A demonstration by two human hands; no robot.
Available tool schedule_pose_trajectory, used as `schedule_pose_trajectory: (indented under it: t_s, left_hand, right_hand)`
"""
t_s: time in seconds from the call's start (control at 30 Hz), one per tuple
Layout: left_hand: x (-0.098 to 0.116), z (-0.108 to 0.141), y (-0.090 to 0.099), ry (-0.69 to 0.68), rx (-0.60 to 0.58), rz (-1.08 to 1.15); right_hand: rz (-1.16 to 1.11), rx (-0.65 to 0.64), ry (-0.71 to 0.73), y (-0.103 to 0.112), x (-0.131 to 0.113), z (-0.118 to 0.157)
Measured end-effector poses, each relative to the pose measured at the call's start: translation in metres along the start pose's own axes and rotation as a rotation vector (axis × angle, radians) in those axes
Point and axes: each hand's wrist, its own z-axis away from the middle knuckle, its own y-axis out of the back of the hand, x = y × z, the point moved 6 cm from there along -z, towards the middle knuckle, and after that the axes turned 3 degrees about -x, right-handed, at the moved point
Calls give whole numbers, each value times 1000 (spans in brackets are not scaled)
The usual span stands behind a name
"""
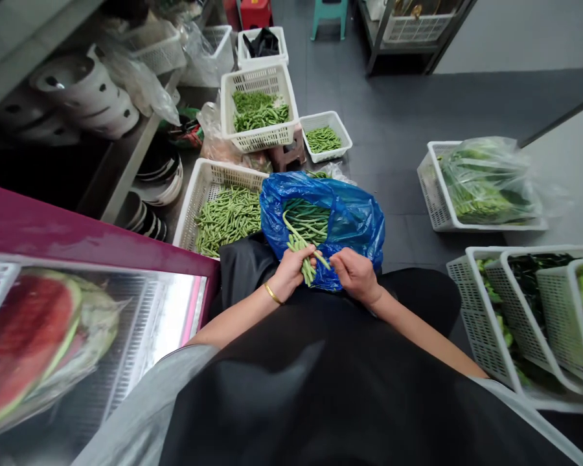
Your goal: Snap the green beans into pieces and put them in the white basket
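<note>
Floor: dark grey matting (398,110), with a paler grey band beyond it (519,32). Left side: long brushed-steel shelf (126,165), low and stacked with white crockery. Near left: glass-topped chest freezer with a magenta frame (78,223), bright light glaring on the glass. Far end: small teal plastic stool (328,16), red plastic stool (255,13), dark metal rack (418,39).

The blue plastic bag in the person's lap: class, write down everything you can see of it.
The blue plastic bag is thin, glossy and crumpled, with its mouth gaping open. It sits in the person's lap, beside a white plastic basket. Green beans lie inside the mouth. The left hand and right hand are held in front of its lower edge.
</note>
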Motion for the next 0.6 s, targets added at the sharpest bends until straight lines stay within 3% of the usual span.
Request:
schedule_pose_trajectory:
  t_s: [0.07,0.1,0.2,0.23,0.27,0.37,0.43,0.53,0.6]
  left_hand:
    - [-3,3,-3,29,-65,24]
    - [-2,4,-5,30,-111,17]
    - [2,12,-12,66,-302,-92]
    - [2,15,-14,90,-364,-144]
    - [2,19,-16,113,-416,-192]
    - [-2,28,-21,162,-530,-299]
    - [-5,35,-26,175,-618,-314]
    - [9,37,-33,48,-668,-154]
    - [30,27,-26,-121,-545,38]
  right_hand:
    - [-115,56,-98,14,4,-5]
    - [-199,-20,-165,16,9,-7]
    - [-496,-521,-354,-1,22,-5]
    - [-584,-619,-419,-4,26,-3]
    - [-666,-608,-486,-3,32,-4]
    - [-874,-206,-578,8,48,-17]
    - [-976,-25,-568,7,50,-21]
    - [-1101,5,-656,-17,49,-13]
    - [-1142,26,-722,-33,47,-2]
